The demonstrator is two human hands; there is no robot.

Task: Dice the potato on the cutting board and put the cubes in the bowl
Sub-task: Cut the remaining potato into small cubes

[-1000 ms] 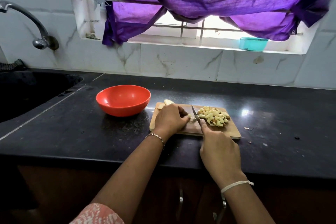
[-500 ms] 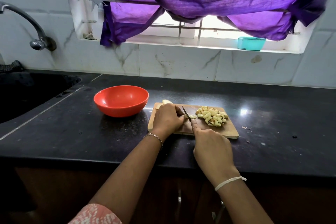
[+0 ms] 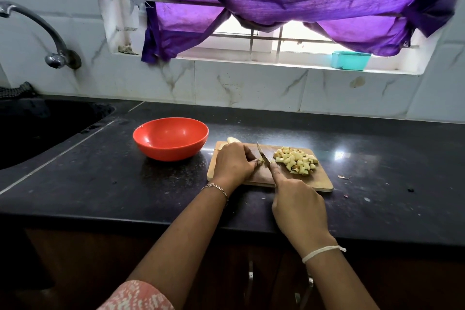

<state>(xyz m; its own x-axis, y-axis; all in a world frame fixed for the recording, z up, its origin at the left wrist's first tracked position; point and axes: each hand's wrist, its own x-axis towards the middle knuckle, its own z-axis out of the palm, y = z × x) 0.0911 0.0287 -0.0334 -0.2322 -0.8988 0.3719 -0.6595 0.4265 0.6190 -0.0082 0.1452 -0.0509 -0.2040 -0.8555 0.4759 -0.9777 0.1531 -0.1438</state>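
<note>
A wooden cutting board (image 3: 319, 181) lies on the black counter. A heap of pale potato cubes (image 3: 297, 160) sits on its right half. My left hand (image 3: 234, 163) curls over a potato piece on the board's left half, which it mostly hides. A bit of uncut potato (image 3: 232, 140) shows at the board's far left edge. My right hand (image 3: 299, 206) grips a knife (image 3: 263, 156), whose blade stands just right of my left fingertips. The empty orange bowl (image 3: 171, 138) stands left of the board.
A dark sink (image 3: 37, 128) with a metal tap (image 3: 50, 40) lies at the far left. Small peel scraps (image 3: 342, 177) dot the counter right of the board. A teal box (image 3: 351, 60) rests on the window ledge under a purple curtain.
The knife blade has stayed close to my left fingertips, shifting slightly along the potato piece. The heap of cubes and the bowl have not moved.
</note>
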